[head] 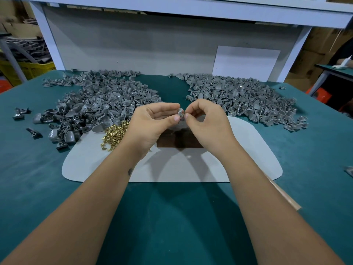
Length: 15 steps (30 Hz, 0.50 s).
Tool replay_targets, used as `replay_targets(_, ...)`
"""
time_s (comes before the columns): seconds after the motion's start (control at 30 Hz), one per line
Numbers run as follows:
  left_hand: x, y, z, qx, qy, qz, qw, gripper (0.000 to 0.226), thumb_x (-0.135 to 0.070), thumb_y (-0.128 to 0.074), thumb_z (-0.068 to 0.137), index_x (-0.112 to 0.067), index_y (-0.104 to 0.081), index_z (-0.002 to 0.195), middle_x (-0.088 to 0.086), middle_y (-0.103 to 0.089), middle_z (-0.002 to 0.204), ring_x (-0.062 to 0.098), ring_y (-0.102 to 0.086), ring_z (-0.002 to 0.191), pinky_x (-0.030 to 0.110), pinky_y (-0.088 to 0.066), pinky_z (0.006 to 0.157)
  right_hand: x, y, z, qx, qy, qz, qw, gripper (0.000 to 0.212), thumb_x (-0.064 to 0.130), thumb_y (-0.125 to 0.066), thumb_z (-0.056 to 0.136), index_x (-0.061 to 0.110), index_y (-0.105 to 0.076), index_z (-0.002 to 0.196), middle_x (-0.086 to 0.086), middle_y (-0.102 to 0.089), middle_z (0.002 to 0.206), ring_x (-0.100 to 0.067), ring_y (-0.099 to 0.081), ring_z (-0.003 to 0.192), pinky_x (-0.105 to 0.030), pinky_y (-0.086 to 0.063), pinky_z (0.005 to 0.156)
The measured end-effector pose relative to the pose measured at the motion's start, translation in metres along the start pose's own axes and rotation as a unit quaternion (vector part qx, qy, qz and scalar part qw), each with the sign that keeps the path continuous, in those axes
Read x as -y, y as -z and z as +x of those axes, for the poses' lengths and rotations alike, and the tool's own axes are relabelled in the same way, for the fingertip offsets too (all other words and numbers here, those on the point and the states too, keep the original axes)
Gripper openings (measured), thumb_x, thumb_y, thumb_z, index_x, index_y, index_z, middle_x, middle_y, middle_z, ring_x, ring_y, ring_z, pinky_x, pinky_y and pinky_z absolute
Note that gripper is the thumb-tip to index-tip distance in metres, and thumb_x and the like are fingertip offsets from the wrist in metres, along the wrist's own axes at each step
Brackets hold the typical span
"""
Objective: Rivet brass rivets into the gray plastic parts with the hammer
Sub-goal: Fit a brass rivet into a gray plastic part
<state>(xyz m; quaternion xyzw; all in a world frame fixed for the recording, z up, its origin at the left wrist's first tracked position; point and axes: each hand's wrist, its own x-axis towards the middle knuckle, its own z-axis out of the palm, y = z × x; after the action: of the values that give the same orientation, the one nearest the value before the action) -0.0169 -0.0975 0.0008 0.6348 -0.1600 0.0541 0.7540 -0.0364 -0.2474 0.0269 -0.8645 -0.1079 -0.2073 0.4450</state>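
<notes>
My left hand [152, 123] and my right hand [205, 123] meet above the grey mat [107, 165]. Between thumb and fingers my left hand pinches a small gray plastic part [180, 112]. The fingertips of my right hand pinch at the same part, on something too small to make out. Left of my left wrist, a heap of brass rivets [114, 135] lies on the mat. A dark brown block [179, 140] sits on the mat under my hands. A wooden handle [284, 194], perhaps the hammer's, shows beside my right forearm.
Two big piles of gray plastic parts lie on the green table [38, 188], one at the left [95, 106] and one at the right [244, 98]. A grey back panel [152, 48] closes the far side. A few loose parts [21, 113] lie at the far left.
</notes>
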Motion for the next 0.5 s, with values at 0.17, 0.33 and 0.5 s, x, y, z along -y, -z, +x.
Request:
replay_targets(0.17, -0.0002, -0.0012, -0.0012, 0.002, 0.003, -0.008, 1.000, 0.023, -0.001, -0.072, 0.076, -0.012, -0.071, 0.096, -0.001, -0.077, 0.086, 0.010, -0.073, 0.082, 0.021, -0.058, 0.079, -0.0002, -0.0004, 0.0000, 0.009, 0.001, 0.060, 0.998, 0.007, 0.002, -0.060, 0.086, 0.006, -0.065, 0.084, 0.003, -0.062, 0.076, -0.007, -0.054, 0.070, -0.013, -0.042, 0.066)
replay_targets(0.33, -0.0004, 0.0003, -0.0016, -0.002, 0.002, -0.009, 1.000, 0.024, -0.008, -0.074, 0.071, -0.010, -0.073, 0.094, 0.002, -0.077, 0.086, 0.012, -0.073, 0.082, 0.021, -0.058, 0.077, -0.0025, -0.0045, 0.0010, 0.015, -0.019, 0.097, 0.995, 0.009, 0.006, -0.058, 0.090, 0.011, -0.064, 0.085, 0.005, -0.060, 0.076, -0.006, -0.051, 0.070, -0.019, -0.042, 0.069)
replay_targets(0.5, 0.0009, -0.0022, -0.0022, -0.019, 0.002, -0.012, 1.000, 0.019, 0.003, -0.073, 0.074, -0.010, -0.073, 0.088, 0.003, -0.077, 0.081, 0.014, -0.074, 0.078, 0.023, -0.059, 0.077, -0.0055, -0.0084, 0.0021, 0.024, -0.038, 0.071, 0.996, 0.010, 0.010, -0.055, 0.093, 0.014, -0.061, 0.085, 0.009, -0.059, 0.076, -0.004, -0.051, 0.071, -0.019, -0.042, 0.067)
